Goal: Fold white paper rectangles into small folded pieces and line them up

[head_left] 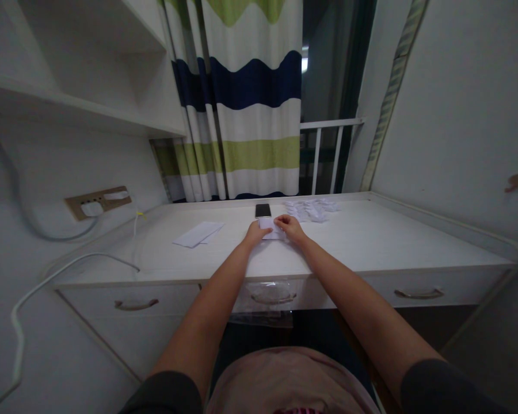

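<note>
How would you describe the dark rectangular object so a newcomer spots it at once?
Below the striped curtain stands a white desk. Just beyond the paper in the left hand lies a small rectangle; unlike the white pile to its right, it looks black.

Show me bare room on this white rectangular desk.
The desk is bare from the crumpled white pieces to the pale right wall, and between the flat white sheets and left hand. Crowded: the centre, with right hand, small white paper and dark rectangular device.
</note>
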Available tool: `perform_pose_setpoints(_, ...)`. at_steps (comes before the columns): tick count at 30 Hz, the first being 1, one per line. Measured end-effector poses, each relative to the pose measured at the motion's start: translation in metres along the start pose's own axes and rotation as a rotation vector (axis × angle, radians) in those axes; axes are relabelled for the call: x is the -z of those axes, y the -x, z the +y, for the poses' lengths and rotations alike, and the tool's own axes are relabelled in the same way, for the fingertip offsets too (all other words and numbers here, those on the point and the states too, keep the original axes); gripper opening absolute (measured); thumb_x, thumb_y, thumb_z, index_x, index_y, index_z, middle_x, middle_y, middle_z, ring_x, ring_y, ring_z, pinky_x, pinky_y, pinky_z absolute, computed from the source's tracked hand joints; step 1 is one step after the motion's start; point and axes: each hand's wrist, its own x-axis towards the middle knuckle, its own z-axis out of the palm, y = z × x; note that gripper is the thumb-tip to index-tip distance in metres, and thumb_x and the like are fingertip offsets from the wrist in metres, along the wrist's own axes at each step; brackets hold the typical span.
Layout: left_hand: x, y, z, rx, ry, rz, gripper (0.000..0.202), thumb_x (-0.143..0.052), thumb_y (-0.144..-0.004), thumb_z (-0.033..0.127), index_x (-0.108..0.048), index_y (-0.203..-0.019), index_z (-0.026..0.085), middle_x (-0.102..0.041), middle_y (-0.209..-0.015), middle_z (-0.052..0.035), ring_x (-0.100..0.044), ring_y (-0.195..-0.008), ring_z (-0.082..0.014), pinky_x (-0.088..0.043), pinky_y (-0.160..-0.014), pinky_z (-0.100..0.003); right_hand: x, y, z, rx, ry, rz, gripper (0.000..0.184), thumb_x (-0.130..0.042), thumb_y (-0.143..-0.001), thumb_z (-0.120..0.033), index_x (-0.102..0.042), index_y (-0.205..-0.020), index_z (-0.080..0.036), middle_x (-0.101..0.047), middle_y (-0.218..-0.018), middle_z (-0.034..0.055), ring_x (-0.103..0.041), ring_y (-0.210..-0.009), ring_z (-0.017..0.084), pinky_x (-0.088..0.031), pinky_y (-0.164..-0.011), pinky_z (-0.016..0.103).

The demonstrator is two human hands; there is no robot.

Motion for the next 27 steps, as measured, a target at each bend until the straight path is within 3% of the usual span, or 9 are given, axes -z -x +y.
perform_pose_setpoints(8,0.0,-0.0031,-0.0024,-0.005,-0.024,0.018,0.029,-0.068,-0.056,0.008,-0.066,-0.086,0.009,-0.069,-0.091,-0.01,-0.064,-0.084,-0.0214,-0.048,-0.082,-0.036,0.0015,-0.001,0.0009,-0.005,0.022,-0.023,0.032,-0.064,-0.056,-0.048,-0.057,-0.059,-0.017,-0.052,-0.055,-0.0006,-0.046,-0.055,0.013,-0.037,-0.056,0.028)
perform_pose_setpoints(17,-0.0001,-0.0013,0.0003,0.001,-0.036,0.024,0.031,-0.069,-0.056,0.008,-0.067,-0.087,0.011,-0.07,-0.088,-0.0079,-0.064,-0.085,-0.0208,-0.048,-0.082,-0.033,-0.0001,-0.0018,0.005,0.004,0.047,-0.007,0.03,-0.061,-0.059,-0.047,-0.055,-0.058,-0.018,-0.05,-0.053,-0.0022,-0.044,-0.054,0.012,-0.037,-0.055,0.027)
perform_pose_setpoints(27,0.0031,-0.0011,0.0019,-0.005,-0.076,0.115,0.032,-0.068,-0.057,0.011,-0.068,-0.089,0.01,-0.07,-0.088,-0.009,-0.064,-0.085,-0.0218,-0.049,-0.081,-0.033,-0.0009,0.0,0.003,0.002,0.125,-0.012,0.02,-0.061,-0.062,-0.037,-0.058,-0.059,-0.018,-0.054,-0.055,-0.001,-0.047,-0.056,0.013,-0.038,-0.057,0.027)
